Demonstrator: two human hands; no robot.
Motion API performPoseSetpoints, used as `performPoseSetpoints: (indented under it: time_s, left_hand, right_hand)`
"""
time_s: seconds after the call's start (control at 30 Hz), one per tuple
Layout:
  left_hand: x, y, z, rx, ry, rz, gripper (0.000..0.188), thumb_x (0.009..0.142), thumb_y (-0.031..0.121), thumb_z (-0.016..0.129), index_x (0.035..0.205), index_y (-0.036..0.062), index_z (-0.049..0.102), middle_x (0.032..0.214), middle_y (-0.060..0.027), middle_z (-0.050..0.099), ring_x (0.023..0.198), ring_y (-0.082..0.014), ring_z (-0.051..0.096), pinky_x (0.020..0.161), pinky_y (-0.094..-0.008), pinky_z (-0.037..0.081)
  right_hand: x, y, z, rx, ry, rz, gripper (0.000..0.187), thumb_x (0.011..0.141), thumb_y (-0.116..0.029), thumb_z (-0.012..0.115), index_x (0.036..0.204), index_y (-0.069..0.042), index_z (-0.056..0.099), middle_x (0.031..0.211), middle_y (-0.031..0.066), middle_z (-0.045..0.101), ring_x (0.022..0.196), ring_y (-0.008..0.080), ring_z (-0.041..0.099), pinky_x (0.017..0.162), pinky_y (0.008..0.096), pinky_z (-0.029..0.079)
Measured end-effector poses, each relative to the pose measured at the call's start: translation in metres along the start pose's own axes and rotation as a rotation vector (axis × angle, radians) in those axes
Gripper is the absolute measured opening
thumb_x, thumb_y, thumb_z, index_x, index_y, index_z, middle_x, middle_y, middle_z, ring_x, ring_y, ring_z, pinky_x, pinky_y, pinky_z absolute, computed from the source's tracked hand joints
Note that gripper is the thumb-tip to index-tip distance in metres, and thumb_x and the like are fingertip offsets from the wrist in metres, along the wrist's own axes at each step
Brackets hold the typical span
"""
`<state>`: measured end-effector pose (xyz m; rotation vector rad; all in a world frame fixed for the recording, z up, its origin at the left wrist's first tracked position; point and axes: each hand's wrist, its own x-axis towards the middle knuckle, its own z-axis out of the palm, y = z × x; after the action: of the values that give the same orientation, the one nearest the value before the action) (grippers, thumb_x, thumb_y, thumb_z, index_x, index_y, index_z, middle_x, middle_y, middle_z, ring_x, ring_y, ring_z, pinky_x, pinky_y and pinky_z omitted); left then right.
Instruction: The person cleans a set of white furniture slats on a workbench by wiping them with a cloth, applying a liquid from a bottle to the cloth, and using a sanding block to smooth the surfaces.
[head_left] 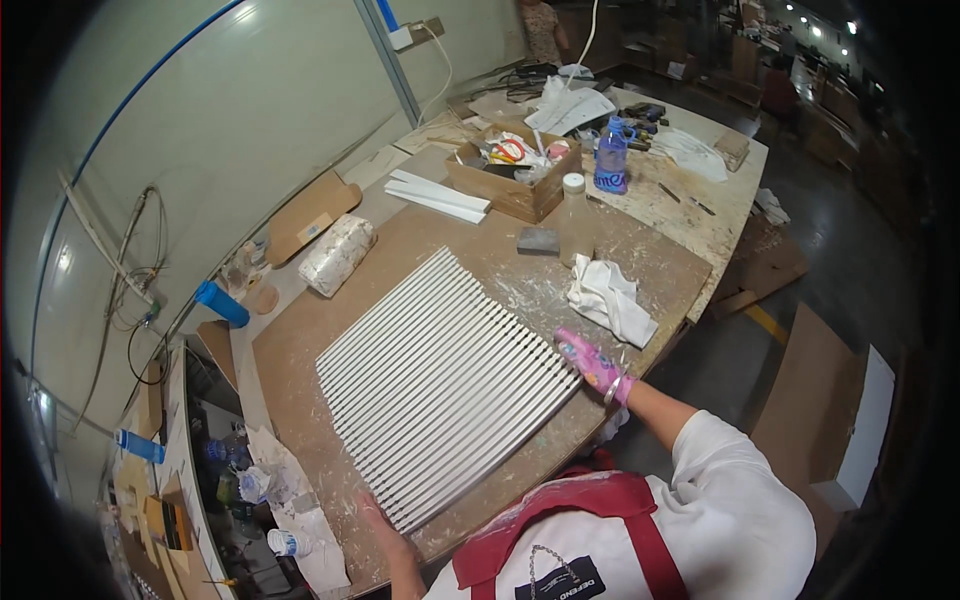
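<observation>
A row of long white strips (445, 390) lies side by side on the brown board, forming a slatted panel with uneven ends on the right. My right hand (592, 362), in a pink patterned glove, is at the right-hand ends of the strips. Its fingers are stretched out, and nothing shows gripped in it. At the lower left corner of the strips is my bare left hand (378, 522), laid along their ends with the fingers extended. Close beyond my right hand, a crumpled white cloth (610, 300) rests on the board.
Behind the strips stand a cardboard box (510, 190) of odds and ends, a cloudy bottle (576, 225) and a blue-purple bottle (611, 165). A grey block (538, 241) sits nearby. Left are a wrapped bundle (338, 255) and a blue bottle (222, 303). White pieces (437, 196) lie near the box.
</observation>
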<state>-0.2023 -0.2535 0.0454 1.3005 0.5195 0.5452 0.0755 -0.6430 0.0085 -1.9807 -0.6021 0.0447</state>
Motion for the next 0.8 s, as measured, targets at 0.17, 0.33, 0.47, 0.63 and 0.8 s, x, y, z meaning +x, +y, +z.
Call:
performPoseSetpoints:
  time_s: [0.17,0.33,0.47,0.63,0.8]
  left_hand:
    - [0.005,-0.013,0.004,-0.218,0.092,-0.063,0.058,0.101,0.047,0.027,0.143,0.0076,0.036,0.139,-0.0063,0.048,0.123,-0.0223,0.048,0.103,-0.0366,0.036]
    - [-0.001,0.014,0.035,-0.069,-0.027,-0.118,0.065,0.098,0.053,0.032,0.144,0.0079,0.035,0.144,-0.0077,0.043,0.13,-0.0237,0.041,0.107,-0.0374,0.032]
    - [0.0,0.007,0.032,-0.058,-0.089,0.018,0.064,0.098,0.052,0.032,0.145,0.0076,0.034,0.147,-0.0084,0.038,0.133,-0.0239,0.037,0.11,-0.0378,0.028]
    - [0.006,0.011,0.029,-0.022,-0.102,0.037,0.063,0.098,0.049,0.036,0.146,0.009,0.031,0.149,-0.0106,0.034,0.135,-0.0252,0.033,0.112,-0.038,0.026]
    - [0.026,0.017,0.017,-0.066,-0.034,-0.03,0.063,0.097,0.046,0.042,0.147,0.0104,0.03,0.15,-0.0134,0.031,0.137,-0.0269,0.03,0.113,-0.0382,0.024]
  right_hand:
    - [0.011,-0.014,0.017,0.377,-0.106,0.134,0.06,0.099,-0.042,0.042,0.144,-0.004,0.032,0.148,0.0211,0.033,0.137,0.0314,0.033,0.113,0.0354,0.026]
    - [0.011,-0.021,0.01,0.229,-0.157,0.162,0.068,0.098,-0.046,0.041,0.147,-0.002,0.024,0.153,0.0229,0.022,0.142,0.0323,0.023,0.115,0.0357,0.019]
    - [0.013,-0.027,0.014,0.33,-0.153,0.261,0.07,0.098,-0.046,0.042,0.148,-0.002,0.022,0.154,0.0228,0.018,0.142,0.0329,0.021,0.116,0.0355,0.018]
    - [0.011,-0.024,0.015,0.208,-0.16,0.131,0.072,0.097,-0.046,0.044,0.148,-0.002,0.02,0.154,0.0226,0.018,0.143,0.0315,0.018,0.116,0.0352,0.016]
    - [0.014,-0.026,0.004,0.346,-0.204,0.167,0.073,0.096,-0.046,0.046,0.148,-0.002,0.021,0.155,0.0199,0.015,0.143,0.0292,0.019,0.116,0.0359,0.016]
